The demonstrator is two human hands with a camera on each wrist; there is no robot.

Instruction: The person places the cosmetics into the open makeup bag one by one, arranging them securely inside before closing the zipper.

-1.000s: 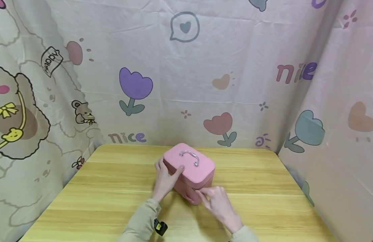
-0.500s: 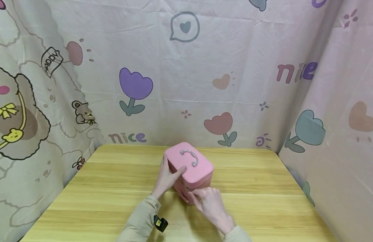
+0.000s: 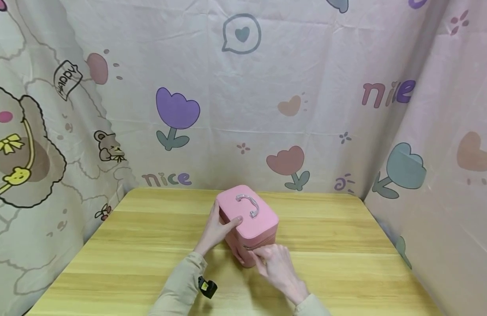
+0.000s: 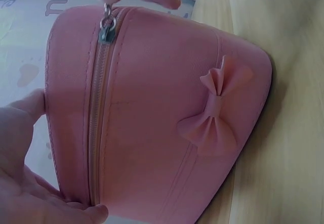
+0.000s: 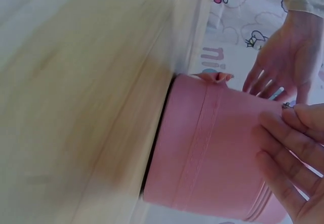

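A pink cosmetic case (image 3: pixel 263 226) stands upright on the table, its lid down and a silver handle (image 3: pixel 253 202) on top. My left hand (image 3: pixel 215 230) holds the lid's left edge, thumb on the top and fingers against the long side. At the near corner my right hand (image 3: pixel 278 265) pinches the zipper pull, which it mostly covers in the head view. In the left wrist view the zipper slider (image 4: pixel 107 35) sits near one end of the long side, with the closed zipper track (image 4: pixel 96 113) running from it towards my left hand. A pink bow (image 4: pixel 215 105) decorates that side.
The case stands on a light wooden table (image 3: pixel 148 245). Behind it and on both sides hangs a printed cloth (image 3: pixel 243 87). A small black device (image 3: pixel 207 287) is at my left sleeve.
My right hand has moved slightly left with the zipper pull, round the near corner towards the long side. The case has turned a little, and my left hand stays on its lid.
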